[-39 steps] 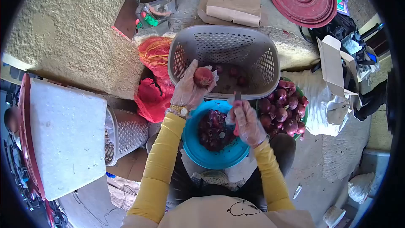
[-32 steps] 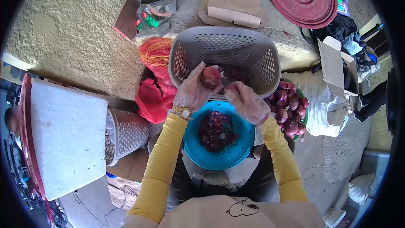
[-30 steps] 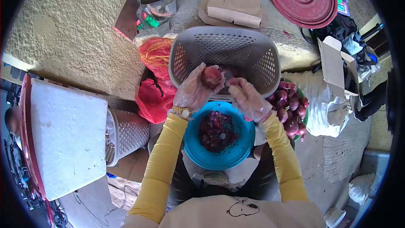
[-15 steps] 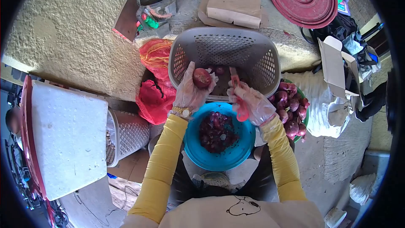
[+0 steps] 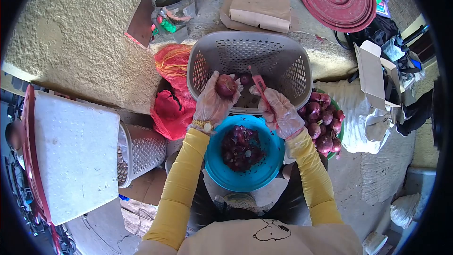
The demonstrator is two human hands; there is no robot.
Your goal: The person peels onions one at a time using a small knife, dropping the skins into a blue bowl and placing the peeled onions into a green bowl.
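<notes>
A red onion [image 5: 226, 86] rests in the gloved fingers of my left hand [image 5: 211, 100], over the near edge of a grey-brown perforated plastic basket [image 5: 250, 41]. My right hand [image 5: 281, 112], also in a clear plastic glove, grips a knife [image 5: 259, 84] with a red handle; its blade points up and left into the basket, apart from the onion. Another onion [image 5: 245, 79] lies inside the basket. Below both hands stands a blue basin [image 5: 216, 167] with dark red onion skins and scraps [image 5: 241, 148] in it.
Red onions [image 5: 324, 122] fill a green container at my right, beside a white sack [image 5: 361, 118]. Red mesh bags [image 5: 173, 108] lie left of the basket. A white foam box [image 5: 75, 156] and a second perforated basket [image 5: 147, 151] stand further left. A cardboard box [image 5: 261, 8] sits on the ledge.
My right hand has turned, so the knife now slants up and left, with more of its handle showing above the fingers. The left hand keeps the onion in nearly the same place.
</notes>
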